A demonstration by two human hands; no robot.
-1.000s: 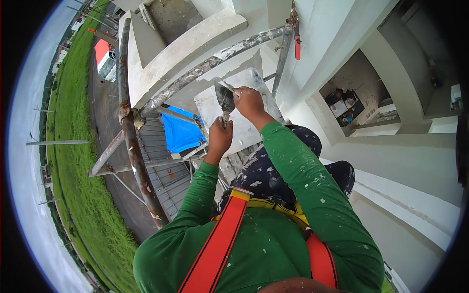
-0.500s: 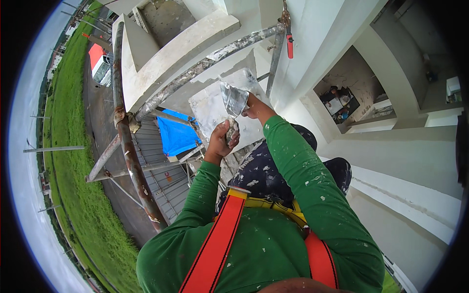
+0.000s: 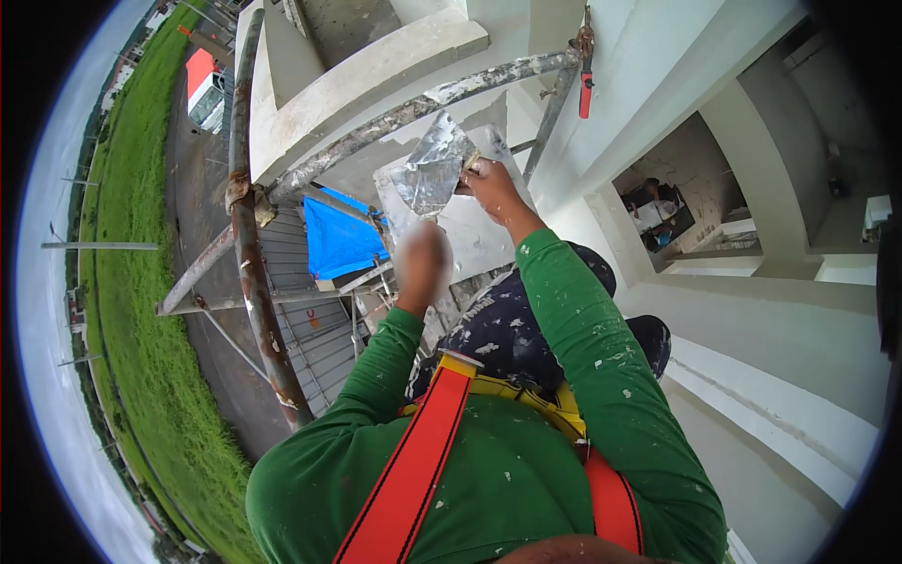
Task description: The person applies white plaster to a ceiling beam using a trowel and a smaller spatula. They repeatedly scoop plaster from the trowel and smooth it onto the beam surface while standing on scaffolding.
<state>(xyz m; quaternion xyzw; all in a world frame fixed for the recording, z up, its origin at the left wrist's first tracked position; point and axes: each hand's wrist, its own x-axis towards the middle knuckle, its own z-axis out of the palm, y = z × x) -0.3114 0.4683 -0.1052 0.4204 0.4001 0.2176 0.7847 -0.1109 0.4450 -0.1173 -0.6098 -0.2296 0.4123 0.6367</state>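
Observation:
My right hand is closed round the short handle of a wide putty knife, its shiny metal blade pointing up and left. Just below that blade and overlapping it is a second putty knife, smeared with white filler. Its handle runs down into my left hand, which looks closed on it, though blur hides the fingers. Beneath both tools lies a pale, flat board covered in white filler, in front of my knees.
Rusty, paint-spattered scaffold pipes cross ahead and at the left. A red-handled tool hangs at a pipe joint. Below are a blue tarp and corrugated sheeting. White walls rise at the right, where a person shows through an opening.
My right hand's putty knife has swung up and left, so both blades now show apart. The view has shifted slightly; my left hand stays low beside the board.

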